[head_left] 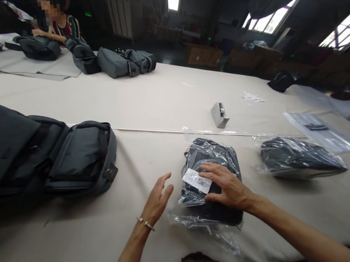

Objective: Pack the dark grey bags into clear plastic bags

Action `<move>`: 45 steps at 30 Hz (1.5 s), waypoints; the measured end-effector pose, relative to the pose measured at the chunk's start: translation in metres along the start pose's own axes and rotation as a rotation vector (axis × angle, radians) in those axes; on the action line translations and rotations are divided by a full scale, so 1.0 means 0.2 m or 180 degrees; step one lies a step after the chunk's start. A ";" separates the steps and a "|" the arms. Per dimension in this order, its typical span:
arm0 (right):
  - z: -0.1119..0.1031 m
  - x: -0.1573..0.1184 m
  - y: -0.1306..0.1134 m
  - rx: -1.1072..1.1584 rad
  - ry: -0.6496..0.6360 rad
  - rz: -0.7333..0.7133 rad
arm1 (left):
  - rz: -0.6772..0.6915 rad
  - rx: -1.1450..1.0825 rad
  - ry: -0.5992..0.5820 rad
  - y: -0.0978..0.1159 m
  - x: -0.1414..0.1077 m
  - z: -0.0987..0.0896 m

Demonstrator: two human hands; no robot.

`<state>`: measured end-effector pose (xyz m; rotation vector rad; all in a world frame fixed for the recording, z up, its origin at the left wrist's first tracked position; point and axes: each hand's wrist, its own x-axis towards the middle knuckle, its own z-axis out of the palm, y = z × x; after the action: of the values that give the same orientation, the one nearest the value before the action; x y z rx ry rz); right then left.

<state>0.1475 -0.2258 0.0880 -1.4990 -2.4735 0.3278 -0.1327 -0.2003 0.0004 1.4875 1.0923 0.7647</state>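
Note:
A dark backpack (pixel 209 154) in a clear plastic bag (pixel 204 224) lies flat on the table in front of me. On its upper face rests a white printed label (pixel 197 181). My right hand (pixel 224 184) is over the wrapped backpack at the label's right edge, fingers apart; whether it presses on the plastic I cannot tell. My left hand (pixel 156 199), with a metal bracelet at the wrist, hovers just left of the bag. Its fingers are spread and nothing is in them.
Dark backpacks (pixel 83 161) are at the left, and more bags (pixel 116 61) stand along the far side. A second plastic-wrapped bag (pixel 298 155) lies at the right. A small white dispenser (pixel 219 115) stands beyond the backpack. A person (pixel 64 25) works across the table.

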 end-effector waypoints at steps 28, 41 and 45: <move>-0.13 0.02 0.24 -0.0403 -0.0658 0.0891 | -0.1174 -0.0796 -0.0842 -0.16 -0.24 0.14; -0.10 0.17 0.47 0.0120 -0.0120 0.1660 | -0.0947 -0.0023 0.0340 -0.18 -0.16 -0.16; -0.09 0.11 0.51 0.0394 -0.0091 0.1815 | -0.0921 -0.0251 0.0626 -0.19 -0.09 -0.15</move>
<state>0.2287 -0.1587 0.0748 -2.1262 -1.9512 0.5865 -0.1752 -0.2066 -0.0288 1.1728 1.3746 0.7504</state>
